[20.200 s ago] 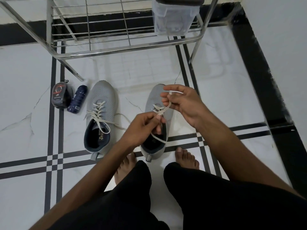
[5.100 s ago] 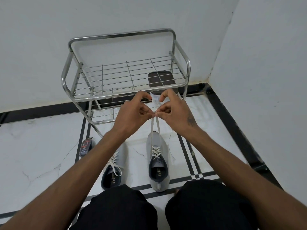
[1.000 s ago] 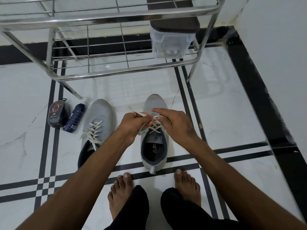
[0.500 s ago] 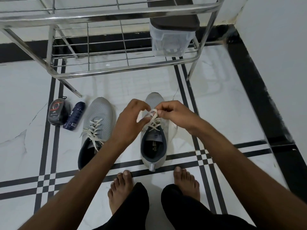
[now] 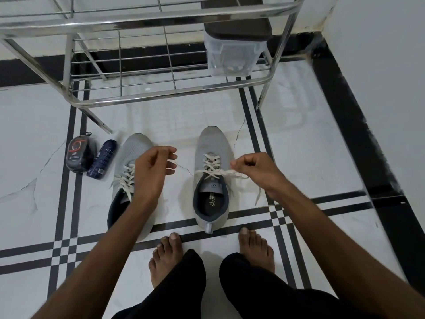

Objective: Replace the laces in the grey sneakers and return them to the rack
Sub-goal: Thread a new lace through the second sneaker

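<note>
Lace ends (image 5: 232, 173) are drawn out sideways from the top eyelets of the right sneaker (image 5: 212, 178), whose long axis runs from the heel near the bare feet to the toe pointing at the rack (image 5: 147, 21). The right hand (image 5: 257, 171) is held just to the right of the shoe's throat, fingers curled and pinching one lace end; a loose tail hangs below it. The left hand (image 5: 151, 173) is held between the two shoes, over the left sneaker (image 5: 128, 180), fingers curled; a pale strand shows at its fingertips, but blur leaves it unclear whether it is gripped. The pull is thus across the shoe, with both hands about equally near the knot point. By judgement, a knot is being tightened and racking is not yet begun. Both sneakers stand on the white tiled floor (image 5: 310, 143) before the rack's front rail, near the room's corner; a polish tin (image 5: 79, 155) and a dark bottle (image 5: 102, 162) lie just beside the left sneaker, and a lidded clear box (image 5: 232, 54) sits on the rack's lower shelf.
</note>
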The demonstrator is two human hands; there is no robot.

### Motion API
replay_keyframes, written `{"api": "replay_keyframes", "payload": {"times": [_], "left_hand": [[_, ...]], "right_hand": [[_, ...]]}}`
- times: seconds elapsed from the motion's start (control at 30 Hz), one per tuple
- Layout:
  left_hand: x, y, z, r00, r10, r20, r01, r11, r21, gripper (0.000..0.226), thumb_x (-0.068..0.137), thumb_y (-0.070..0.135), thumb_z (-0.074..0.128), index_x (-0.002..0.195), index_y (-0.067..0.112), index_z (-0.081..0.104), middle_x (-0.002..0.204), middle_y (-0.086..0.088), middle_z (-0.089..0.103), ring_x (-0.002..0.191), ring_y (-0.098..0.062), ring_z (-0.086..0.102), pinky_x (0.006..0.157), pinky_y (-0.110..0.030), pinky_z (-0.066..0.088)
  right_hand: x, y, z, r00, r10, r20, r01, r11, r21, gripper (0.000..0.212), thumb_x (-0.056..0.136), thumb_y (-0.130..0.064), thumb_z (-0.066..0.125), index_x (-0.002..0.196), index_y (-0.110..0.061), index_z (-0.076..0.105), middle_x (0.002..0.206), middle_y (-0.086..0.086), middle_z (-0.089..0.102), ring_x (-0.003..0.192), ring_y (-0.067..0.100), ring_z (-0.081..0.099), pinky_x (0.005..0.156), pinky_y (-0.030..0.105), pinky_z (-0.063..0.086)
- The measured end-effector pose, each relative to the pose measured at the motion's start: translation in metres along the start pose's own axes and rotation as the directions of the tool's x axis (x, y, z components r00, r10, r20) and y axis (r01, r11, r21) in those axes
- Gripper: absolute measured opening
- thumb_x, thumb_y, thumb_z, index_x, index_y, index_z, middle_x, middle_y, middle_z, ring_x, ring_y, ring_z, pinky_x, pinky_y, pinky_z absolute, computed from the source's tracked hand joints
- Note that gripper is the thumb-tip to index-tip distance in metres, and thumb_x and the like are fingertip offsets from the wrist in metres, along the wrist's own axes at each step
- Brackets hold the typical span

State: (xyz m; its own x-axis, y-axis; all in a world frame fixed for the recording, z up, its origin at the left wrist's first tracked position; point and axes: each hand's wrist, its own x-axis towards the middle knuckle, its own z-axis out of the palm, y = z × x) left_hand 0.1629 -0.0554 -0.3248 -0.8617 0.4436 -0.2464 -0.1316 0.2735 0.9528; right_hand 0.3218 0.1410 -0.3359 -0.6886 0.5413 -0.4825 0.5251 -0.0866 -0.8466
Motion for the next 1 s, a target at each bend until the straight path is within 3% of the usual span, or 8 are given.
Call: {"api": "replay_keyframes", "payload": {"times": [0.13, 0.2, 0.3, 0.5, 0.67, 0.83, 0.9, 1.0], "left_hand": [[-0.010, -0.006, 0.015, 0.939, 0.212, 0.272, -0.304, 0.882, 0.361, 0.011, 0.097, 0.024, 0.061, 0.104, 0.023, 0.069, 0.100, 0.011, 0.069, 0.081, -0.004, 0.065, 0.071, -0.020, 0.053], [-0.018, -0.005, 0.027, 0.900, 0.251, 0.356, -0.409, 0.770, 0.491, 0.013, 0.094, 0.039, 0.063, 0.093, 0.029, 0.070, 0.083, 0.015, 0.068, 0.069, -0.003, 0.063, 0.064, -0.024, 0.051], [-0.030, -0.010, 0.040, 0.912, 0.259, 0.317, -0.408, 0.639, 0.652, 0.035, 0.089, 0.060, 0.058, 0.076, 0.030, 0.070, 0.059, 0.016, 0.062, 0.059, -0.005, 0.060, 0.056, -0.024, 0.045], [-0.033, -0.020, 0.063, 0.974, -0.006, 0.227, -0.123, 0.826, 0.551, 0.029, 0.081, 0.062, 0.068, 0.089, 0.034, 0.070, 0.078, 0.020, 0.070, 0.076, 0.001, 0.064, 0.065, -0.021, 0.048], [-0.025, -0.015, 0.072, 0.967, 0.041, 0.251, -0.117, 0.949, 0.292, 0.018, 0.085, 0.035, 0.076, 0.101, 0.028, 0.069, 0.107, 0.019, 0.070, 0.079, 0.000, 0.066, 0.068, -0.016, 0.049], [-0.017, -0.007, 0.068, 0.969, -0.020, 0.245, -0.035, 0.976, 0.217, 0.011, 0.086, 0.032, 0.076, 0.083, 0.021, 0.074, 0.079, 0.007, 0.073, 0.063, -0.012, 0.067, 0.065, -0.029, 0.054], [-0.012, -0.006, 0.057, 0.961, -0.015, 0.277, -0.064, 0.960, 0.273, 0.010, 0.087, 0.031, 0.075, 0.082, 0.022, 0.075, 0.074, 0.011, 0.072, 0.059, -0.007, 0.062, 0.063, -0.027, 0.050], [-0.008, -0.002, 0.032, 0.915, 0.001, 0.404, -0.130, 0.948, 0.290, 0.018, 0.096, 0.028, 0.064, 0.085, 0.018, 0.075, 0.078, 0.006, 0.074, 0.062, -0.007, 0.062, 0.061, -0.018, 0.049]], "right_hand": [[0.001, 0.005, 0.015, 0.999, 0.023, 0.027, -0.024, 0.999, 0.042, 0.016, 0.090, -0.031, 0.071, 0.085, -0.018, 0.077, 0.091, -0.001, 0.077, 0.090, 0.005, 0.069, 0.082, 0.023, 0.051], [0.004, -0.001, 0.020, 1.000, 0.024, 0.006, -0.024, 0.998, 0.064, 0.024, 0.092, -0.031, 0.070, 0.088, -0.009, 0.077, 0.093, 0.009, 0.076, 0.083, 0.004, 0.065, 0.077, 0.022, 0.048], [0.008, -0.007, 0.021, 0.999, 0.032, 0.018, -0.032, 0.998, 0.047, 0.032, 0.092, -0.033, 0.069, 0.094, -0.002, 0.075, 0.099, 0.016, 0.074, 0.086, 0.009, 0.064, 0.077, 0.023, 0.048], [0.011, -0.012, 0.019, 0.998, 0.056, 0.009, -0.057, 0.997, 0.058, 0.029, 0.092, -0.033, 0.070, 0.095, -0.005, 0.076, 0.067, -0.013, 0.070, 0.057, -0.010, 0.059, 0.050, 0.005, 0.041], [0.009, -0.017, 0.021, 0.994, 0.093, 0.057, -0.097, 0.992, 0.081, 0.019, 0.092, -0.038, 0.068, 0.083, -0.023, 0.076, 0.070, -0.017, 0.072, 0.067, -0.010, 0.062, 0.060, 0.015, 0.045], [0.012, -0.020, 0.018, 0.992, 0.111, 0.065, -0.116, 0.990, 0.080, 0.022, 0.091, -0.042, 0.068, 0.089, -0.022, 0.077, 0.069, -0.017, 0.068, 0.062, -0.006, 0.058, 0.070, 0.026, 0.042], [0.015, -0.021, 0.013, 0.992, 0.123, 0.012, -0.123, 0.989, 0.079, 0.026, 0.090, -0.043, 0.070, 0.091, -0.018, 0.077, 0.077, -0.013, 0.070, 0.070, 0.000, 0.058, 0.067, 0.023, 0.044], [0.017, -0.021, 0.003, 0.995, 0.104, -0.016, -0.103, 0.993, 0.055, 0.021, 0.090, -0.040, 0.070, 0.084, -0.021, 0.077, 0.072, -0.023, 0.071, 0.066, -0.016, 0.060, 0.060, 0.012, 0.040]]}}
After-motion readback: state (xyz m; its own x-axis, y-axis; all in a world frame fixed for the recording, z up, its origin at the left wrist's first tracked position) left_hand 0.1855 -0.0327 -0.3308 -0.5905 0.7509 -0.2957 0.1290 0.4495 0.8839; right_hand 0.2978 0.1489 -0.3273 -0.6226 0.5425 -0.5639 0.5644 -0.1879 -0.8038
